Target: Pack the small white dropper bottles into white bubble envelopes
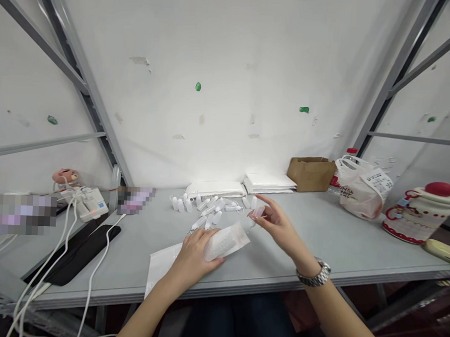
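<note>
Left hand (197, 254) covering part of a white pouch (227, 239), plastic bag (358, 200) hiding much of a red-capped bottle (351, 151), label print (379, 184) blurring past reading.

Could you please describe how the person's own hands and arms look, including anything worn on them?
The left hand and the right hand wear no gloves, and no sleeves show. Around the right wrist is a silver band of shiny links; whether it carries a watch face cannot be seen. The left wrist shows nothing worn.
</note>
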